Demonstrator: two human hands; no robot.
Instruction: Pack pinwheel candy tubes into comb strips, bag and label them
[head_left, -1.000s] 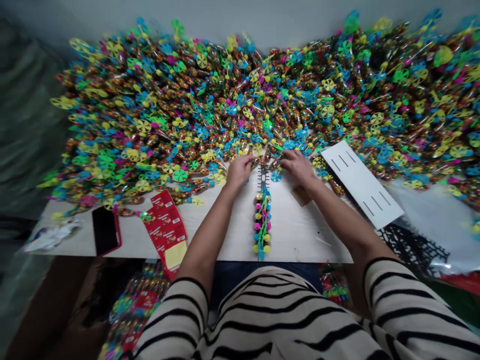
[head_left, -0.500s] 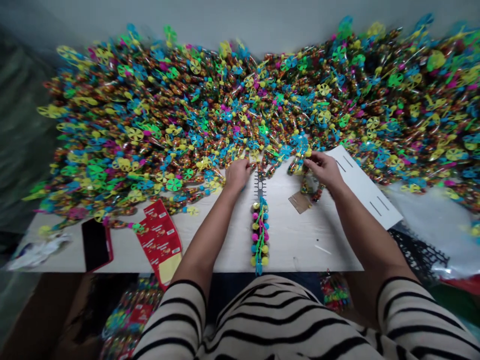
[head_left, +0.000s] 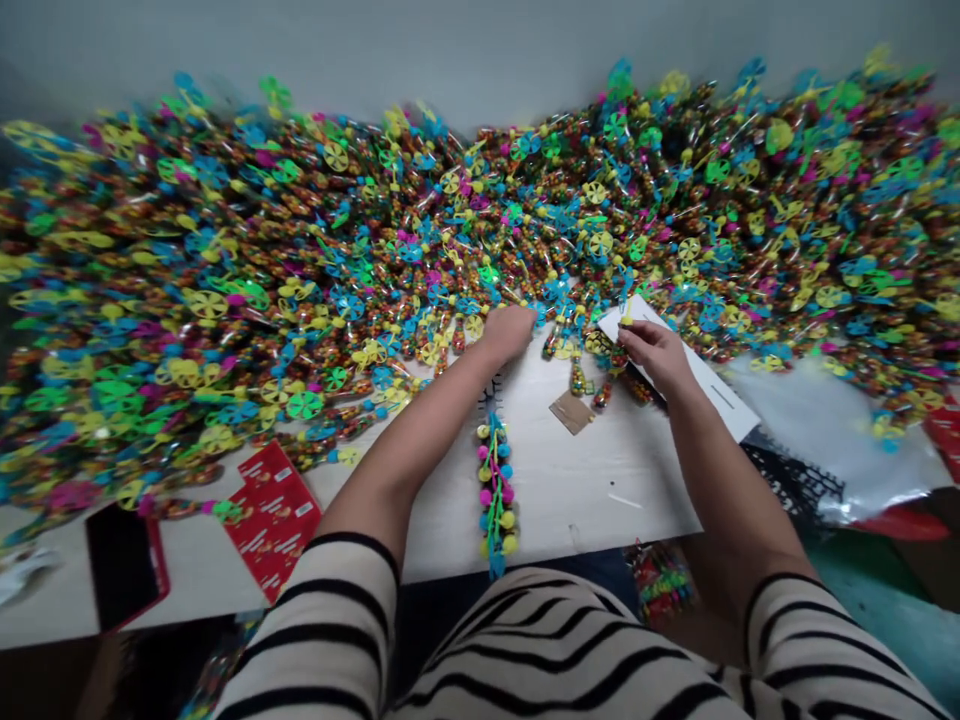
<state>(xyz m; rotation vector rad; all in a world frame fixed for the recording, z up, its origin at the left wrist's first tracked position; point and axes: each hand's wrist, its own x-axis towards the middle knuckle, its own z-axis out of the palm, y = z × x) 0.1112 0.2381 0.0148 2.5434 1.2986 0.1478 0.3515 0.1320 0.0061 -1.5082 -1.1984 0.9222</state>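
Pinched between thumb and forefinger, the right hand (head_left: 652,358) holds a small yellow tip (head_left: 625,320) just over the white slotted card (head_left: 712,385); what the tip belongs to is hidden by the fingers. The left hand (head_left: 510,335) lies pressed down at the front edge of the heap of candy-filled clear tubes with pinwheels (head_left: 420,240), its fingers out of sight among them, so whether they grip anything cannot be told.

Compared with a second ago, the right hand has moved away from the black comb-like strip (head_left: 491,385) and out toward the card, while the left has shifted across to sit just above that strip. The two hands now stand well apart.

Between them, on the white table (head_left: 585,495), a few loose candy tubes (head_left: 589,385) lie at the heap's edge, just beside a small kraft-paper tag (head_left: 571,412). Below the strip runs a bunched strand of pink, yellow and blue balls with green and blue ribbons (head_left: 495,490), lying lengthwise toward the person.

Farther out, red printed cards (head_left: 274,520) and a black phone in a red case (head_left: 124,565) sit to the left of the left forearm — on the other side, a clear plastic sheet (head_left: 825,440) lies beside a black mesh (head_left: 795,480). Black-and-white striped sleeves (head_left: 345,600) cover both arms above the forearms.
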